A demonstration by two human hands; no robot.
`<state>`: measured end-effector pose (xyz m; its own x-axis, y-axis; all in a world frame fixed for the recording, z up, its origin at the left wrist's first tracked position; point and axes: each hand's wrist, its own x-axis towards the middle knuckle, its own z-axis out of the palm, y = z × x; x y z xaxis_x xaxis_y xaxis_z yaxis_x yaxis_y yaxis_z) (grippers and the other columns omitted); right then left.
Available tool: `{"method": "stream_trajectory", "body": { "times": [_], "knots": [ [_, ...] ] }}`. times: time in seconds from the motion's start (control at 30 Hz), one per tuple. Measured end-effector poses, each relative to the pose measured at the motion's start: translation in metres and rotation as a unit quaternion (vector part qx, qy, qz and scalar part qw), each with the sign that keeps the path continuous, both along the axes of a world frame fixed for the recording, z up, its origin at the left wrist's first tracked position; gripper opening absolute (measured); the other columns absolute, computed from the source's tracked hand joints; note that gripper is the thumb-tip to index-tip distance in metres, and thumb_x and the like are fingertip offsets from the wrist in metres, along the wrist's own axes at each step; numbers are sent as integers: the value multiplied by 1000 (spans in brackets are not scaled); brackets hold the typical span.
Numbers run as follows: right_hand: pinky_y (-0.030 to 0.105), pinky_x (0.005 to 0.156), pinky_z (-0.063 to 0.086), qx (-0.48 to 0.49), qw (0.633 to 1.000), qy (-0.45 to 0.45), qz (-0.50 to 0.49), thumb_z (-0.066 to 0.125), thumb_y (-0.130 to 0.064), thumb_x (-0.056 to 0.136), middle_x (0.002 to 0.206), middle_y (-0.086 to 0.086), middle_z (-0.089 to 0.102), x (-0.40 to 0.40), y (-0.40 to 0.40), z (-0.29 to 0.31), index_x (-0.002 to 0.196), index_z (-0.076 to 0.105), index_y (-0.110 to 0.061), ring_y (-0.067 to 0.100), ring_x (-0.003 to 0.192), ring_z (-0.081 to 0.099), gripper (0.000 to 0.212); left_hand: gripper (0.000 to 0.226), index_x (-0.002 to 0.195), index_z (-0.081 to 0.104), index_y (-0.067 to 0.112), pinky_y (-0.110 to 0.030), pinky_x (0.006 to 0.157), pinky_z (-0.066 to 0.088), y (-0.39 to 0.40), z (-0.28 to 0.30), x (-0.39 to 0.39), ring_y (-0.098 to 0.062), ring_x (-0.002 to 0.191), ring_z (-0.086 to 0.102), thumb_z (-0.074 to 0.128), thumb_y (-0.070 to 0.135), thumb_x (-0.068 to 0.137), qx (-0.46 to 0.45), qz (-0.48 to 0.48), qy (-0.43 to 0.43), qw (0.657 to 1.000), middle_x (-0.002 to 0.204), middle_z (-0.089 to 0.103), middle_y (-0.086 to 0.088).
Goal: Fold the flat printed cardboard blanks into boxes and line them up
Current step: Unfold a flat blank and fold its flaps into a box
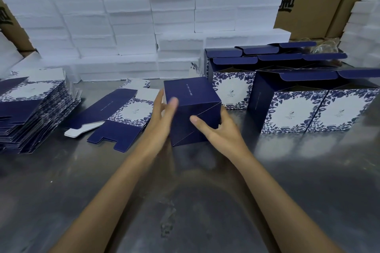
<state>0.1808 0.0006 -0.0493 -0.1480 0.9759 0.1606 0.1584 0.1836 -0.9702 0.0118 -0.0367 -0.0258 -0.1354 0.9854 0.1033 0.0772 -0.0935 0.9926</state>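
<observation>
A navy folded box (193, 107) stands tilted on the metal table (185, 191), its folded bottom flaps facing me. My left hand (162, 117) presses against its left side, fingers spread and blurred. My right hand (216, 129) grips its lower right corner, thumb lying on the flaps. A flat blue-and-white floral blank (115, 117) lies just left of the box. A tall stack of flat blanks (30, 113) sits at the far left. Several folded open-topped boxes (304, 107) stand lined up at the right, with more boxes (232, 84) in a row behind them.
Stacks of white foam blocks (133, 26) form a wall along the back. Brown shipping cartons (312, 0) with black characters stand behind them. More white foam (362, 33) rises at the far right.
</observation>
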Motion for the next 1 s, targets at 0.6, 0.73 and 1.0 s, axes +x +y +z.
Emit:
{"method": "stream_trajectory", "body": {
  "times": [0.6,0.73,1.0],
  "knots": [
    [14,91,50,3,990,135,-46,58,-13,102,126,-7,70,16,-1,29,129,66,-22,-5,111,63,29,111,150,14,55,-22,102,43,-12,24,-7,5,133,40,88,45,68,167,99,57,979,153,29,20],
    [31,114,42,-2,986,164,-15,63,-70,84,132,-20,65,16,-8,42,134,62,-33,-4,123,58,63,75,143,34,52,-10,85,50,-12,22,2,11,119,53,71,60,78,156,73,40,984,128,53,34],
    [6,96,39,53,991,120,4,74,-36,88,133,-47,48,1,-16,33,146,40,-53,-26,121,44,69,19,108,74,39,-6,87,40,-15,21,9,0,110,58,60,28,98,145,88,72,983,123,60,5]
  ]
}}
